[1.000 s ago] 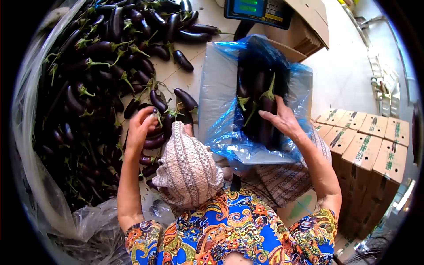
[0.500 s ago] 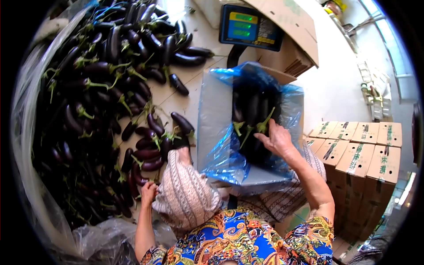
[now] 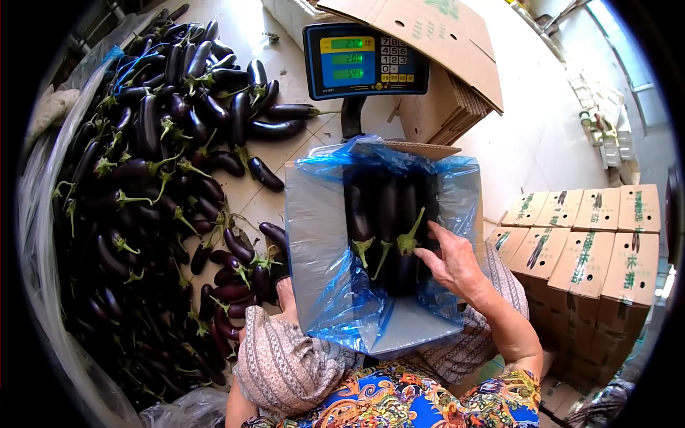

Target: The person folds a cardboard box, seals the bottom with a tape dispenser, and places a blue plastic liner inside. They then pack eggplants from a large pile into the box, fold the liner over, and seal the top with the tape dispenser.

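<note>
My right hand (image 3: 454, 265) is inside the lined box with its thumb and fingers apart. The thumb tip is beside the green cap of a dark purple eggplant (image 3: 404, 274); whether it touches is hard to tell. Several eggplants lie side by side in the box, stems toward me. A blue plastic liner (image 3: 342, 314) covers the inside of the cardboard box (image 3: 479, 207) and folds over its rim. My left hand is almost wholly hidden behind my knee; only the forearm (image 3: 240, 406) shows clearly, so its fingers cannot be made out.
A big heap of eggplants (image 3: 143, 207) covers the floor at left, edged by clear plastic sheeting (image 3: 44, 235). Behind the box stands a scale display (image 3: 367, 60) with lit green digits. Flattened cardboard (image 3: 435, 28) leans beside it. Closed printed cartons (image 3: 571, 264) are stacked at right.
The view has shifted, so the box appears lower and further left. My left hand has gone from beside the eggplant heap to behind my knee. My right hand stays in the box, fingers apart.
</note>
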The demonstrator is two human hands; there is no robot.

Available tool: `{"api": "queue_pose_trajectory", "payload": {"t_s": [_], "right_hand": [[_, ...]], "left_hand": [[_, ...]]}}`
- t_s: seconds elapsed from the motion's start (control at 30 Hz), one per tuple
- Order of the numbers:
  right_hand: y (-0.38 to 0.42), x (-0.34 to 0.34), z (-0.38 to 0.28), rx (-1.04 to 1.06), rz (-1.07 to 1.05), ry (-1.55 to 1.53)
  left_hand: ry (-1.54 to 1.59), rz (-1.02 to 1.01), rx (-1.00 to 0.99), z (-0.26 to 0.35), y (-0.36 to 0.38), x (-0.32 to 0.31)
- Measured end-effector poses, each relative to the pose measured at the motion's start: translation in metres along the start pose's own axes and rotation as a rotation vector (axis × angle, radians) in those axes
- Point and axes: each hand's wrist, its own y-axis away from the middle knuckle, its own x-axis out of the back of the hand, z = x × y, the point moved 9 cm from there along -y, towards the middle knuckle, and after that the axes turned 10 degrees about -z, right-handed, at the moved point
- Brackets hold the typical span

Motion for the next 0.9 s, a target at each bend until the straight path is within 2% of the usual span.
{"api": "queue_pose_trajectory", "payload": {"t_s": [0.07, 0.17, 0.47, 0.6, 0.63, 0.67, 0.73, 0.8, 0.9], "right_hand": [[0.0, 0.004, 0.004, -0.042, -0.001, -0.05], [-0.001, 0.001, 0.01, 0.046, 0.044, 0.008], [-0.017, -0.024, 0.015, -0.18, -0.154, -0.508], [-0.029, -0.033, 0.032, -0.2, -0.165, -0.394], [-0.031, -0.028, 0.031, -0.189, -0.089, -0.412], [-0.033, -0.031, 0.035, -0.23, -0.105, -0.448], [-0.033, -0.028, 0.029, -0.15, -0.072, -0.449], [-0.031, -0.019, 0.025, 0.028, 0.033, -0.302], [-0.027, 0.017, 0.012, -0.087, 0.089, -0.199]], "left_hand": [[-0.009, -0.009, 0.002, 0.004, -0.001, -0.006], [-0.022, -0.014, 0.001, 0.009, -0.004, -0.007], [-0.106, -0.022, -0.07, 0.038, -0.007, 0.004], [-0.143, -0.036, -0.117, 0.069, -0.008, 0.008], [-0.153, -0.038, -0.134, 0.076, -0.008, 0.01], [-0.163, -0.037, -0.149, 0.083, -0.007, 0.013], [-0.188, -0.021, -0.191, 0.095, -0.001, 0.021], [-0.227, 0.015, -0.238, 0.102, 0.008, 0.033], [-0.225, 0.056, -0.303, 0.101, 0.017, 0.048]]}}
